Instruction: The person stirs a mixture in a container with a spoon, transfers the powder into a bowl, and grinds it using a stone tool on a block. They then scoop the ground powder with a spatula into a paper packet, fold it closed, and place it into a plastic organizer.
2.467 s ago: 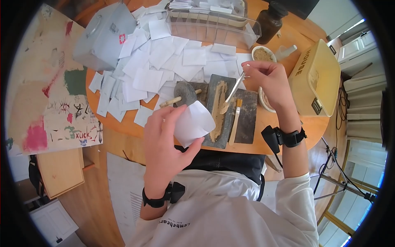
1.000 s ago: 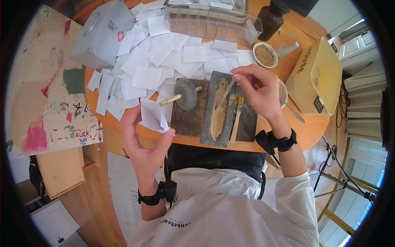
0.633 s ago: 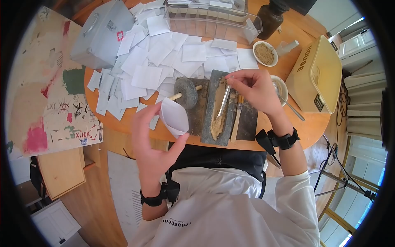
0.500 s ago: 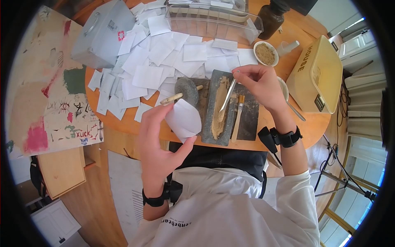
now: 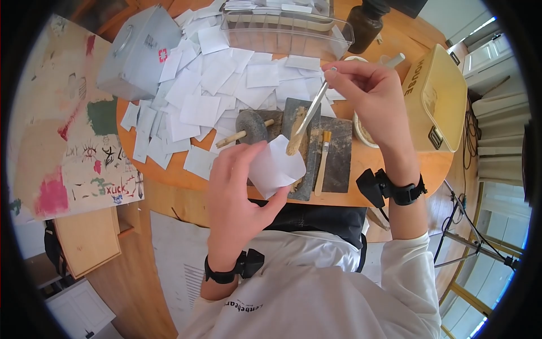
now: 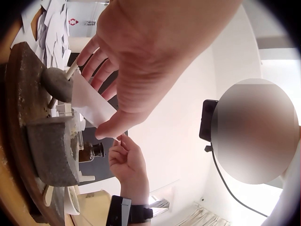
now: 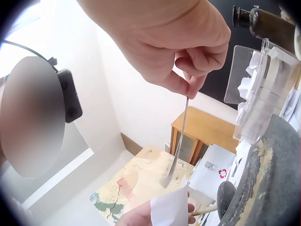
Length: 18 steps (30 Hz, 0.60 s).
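My left hand holds a small white paper packet between thumb and fingers, its mouth spread apart. Thumb and fingertips of my right hand pinch the top of a thin metal spatula, which slants down to the packet. Tan powder covers its lower end, right at the packet's mouth. Below lies a grey stone trough with more tan powder, partly hidden by the packet. In the right wrist view the spatula tip hangs just above the paper's edge.
A stone wheel with a wooden handle and a flat brush flank the trough. Many paper packets cover the table behind. A clear divided tray, dark bottle, yellow box and silver case stand around.
The spatula has come up out of the trough carrying powder, and my right hand has risen with it. My left hand has brought the packet rightward, under the spatula tip.
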Motion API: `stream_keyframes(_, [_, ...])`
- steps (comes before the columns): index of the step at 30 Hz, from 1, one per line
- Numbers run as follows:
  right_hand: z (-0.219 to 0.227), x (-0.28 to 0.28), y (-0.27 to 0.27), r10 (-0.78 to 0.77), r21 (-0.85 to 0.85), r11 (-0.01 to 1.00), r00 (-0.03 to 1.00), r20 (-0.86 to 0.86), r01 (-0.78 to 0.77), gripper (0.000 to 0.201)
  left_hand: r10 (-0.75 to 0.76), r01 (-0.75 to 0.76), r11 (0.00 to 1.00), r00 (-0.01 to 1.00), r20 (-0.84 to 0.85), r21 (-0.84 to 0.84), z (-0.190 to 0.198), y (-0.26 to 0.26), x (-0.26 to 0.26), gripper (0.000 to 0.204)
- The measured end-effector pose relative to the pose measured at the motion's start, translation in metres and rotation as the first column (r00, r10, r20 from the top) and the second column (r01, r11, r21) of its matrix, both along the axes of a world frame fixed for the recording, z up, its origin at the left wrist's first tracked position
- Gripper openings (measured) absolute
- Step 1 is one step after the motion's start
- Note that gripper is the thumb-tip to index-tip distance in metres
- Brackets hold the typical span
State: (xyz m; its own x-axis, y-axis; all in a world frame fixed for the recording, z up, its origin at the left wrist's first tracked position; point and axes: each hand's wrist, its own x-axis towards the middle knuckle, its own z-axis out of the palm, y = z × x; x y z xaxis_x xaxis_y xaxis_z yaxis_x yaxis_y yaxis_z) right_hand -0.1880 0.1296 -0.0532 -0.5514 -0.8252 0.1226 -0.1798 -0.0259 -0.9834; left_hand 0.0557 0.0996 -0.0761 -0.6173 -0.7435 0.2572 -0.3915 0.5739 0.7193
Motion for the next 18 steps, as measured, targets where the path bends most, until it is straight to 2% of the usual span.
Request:
stream_keyframes(3, [0.003, 0.021, 0.002, 0.018, 0.061, 0.998, 0.997, -0.077, -0.013, 0.015, -0.024, 0.024, 1.000, 0.998, -0.058, 0.013, 0.001, 0.002, -0.005, 0.063])
stream_keyframes(5, [0.013, 0.040, 0.008, 0.025, 0.030, 0.999, 0.984, -0.177, -0.020, 0.012, -0.035, 0.037, 0.999, 0.997, -0.073, 0.019, 0.001, 0.002, -0.005, 0.063])
stream_keyframes(6, [0.015, 0.045, 0.012, 0.044, 0.009, 0.999, 0.939, -0.342, -0.043, 0.009, -0.048, 0.050, 0.998, 0.995, -0.090, 0.024, 0.001, 0.002, -0.005, 0.064])
stream_keyframes(7, [0.015, 0.047, 0.015, 0.045, 0.010, 0.999, 0.939, -0.340, -0.044, 0.009, -0.047, 0.050, 0.998, 0.995, -0.089, 0.025, 0.001, 0.001, -0.006, 0.064])
stream_keyframes(9, [0.014, 0.051, 0.020, 0.077, -0.202, 0.957, 0.852, -0.518, -0.209, 0.012, -0.048, 0.054, 0.997, 0.989, -0.139, 0.045, 0.001, 0.001, -0.005, 0.064])
stream_keyframes(10, [0.015, 0.051, 0.022, 0.078, -0.203, 0.957, 0.853, -0.517, -0.210, 0.012, -0.046, 0.053, 0.998, 0.990, -0.137, 0.046, -0.001, 0.001, -0.005, 0.064])
stream_keyframes(12, [0.016, 0.046, 0.028, -0.035, -0.394, 0.874, 0.773, -0.634, -0.284, 0.018, -0.013, 0.041, 0.995, 0.960, -0.280, 0.096, -0.010, 0.002, -0.003, 0.066])
stream_keyframes(13, [0.017, 0.043, 0.032, -0.102, -0.477, 0.815, 0.729, -0.677, -0.328, 0.021, -0.013, 0.041, 0.995, 0.961, -0.278, 0.096, -0.012, 0.001, -0.002, 0.066])
stream_keyframes(15, [0.023, 0.035, 0.045, -0.137, -0.510, 0.797, 0.726, -0.674, -0.323, 0.020, -0.021, 0.027, 1.000, 0.946, -0.322, 0.015, -0.017, -0.002, 0.002, 0.066])
stream_keyframes(17, [0.024, 0.031, 0.050, -0.172, -0.544, 0.776, 0.722, -0.670, -0.319, 0.020, -0.031, 0.024, 0.999, 0.956, -0.291, -0.026, -0.022, -0.006, 0.006, 0.070])
stream_keyframes(18, [0.024, 0.031, 0.050, -0.203, -0.619, 0.739, 0.790, -0.578, -0.264, 0.019, -0.040, 0.023, 0.997, 0.964, -0.261, -0.068, -0.023, -0.008, 0.008, 0.073])
